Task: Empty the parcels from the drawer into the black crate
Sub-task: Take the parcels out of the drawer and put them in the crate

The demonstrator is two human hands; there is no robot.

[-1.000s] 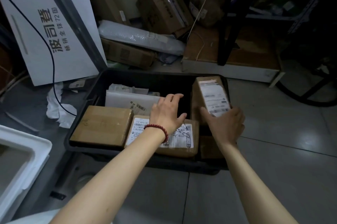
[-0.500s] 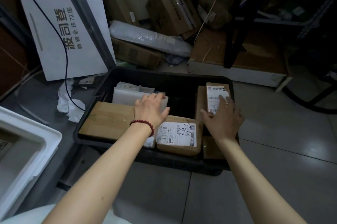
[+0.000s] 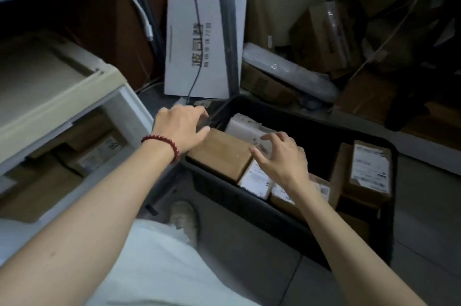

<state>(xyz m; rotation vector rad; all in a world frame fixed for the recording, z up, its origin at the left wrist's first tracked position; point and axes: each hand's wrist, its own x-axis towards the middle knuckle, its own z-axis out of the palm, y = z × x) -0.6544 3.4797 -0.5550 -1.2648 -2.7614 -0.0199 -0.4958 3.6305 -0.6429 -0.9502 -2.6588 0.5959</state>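
Right hand [image 3: 279,158] spread open just above the parcels [image 3: 257,178] packed in the black crate [image 3: 249,208], gripping nothing. Left hand [image 3: 180,128] with fingers bent at the crate's left corner, thumb at the edge of a plain brown box [image 3: 219,153]; hold on the rim not discernible. More boxes [image 3: 96,153] lying in the open drawer [image 3: 132,108] at left, so task judged unfinished. For the next transfer: reach left, clasp one box by opposite sides, lift clear of the drawer wall, lay flat in the crate's dark free space.
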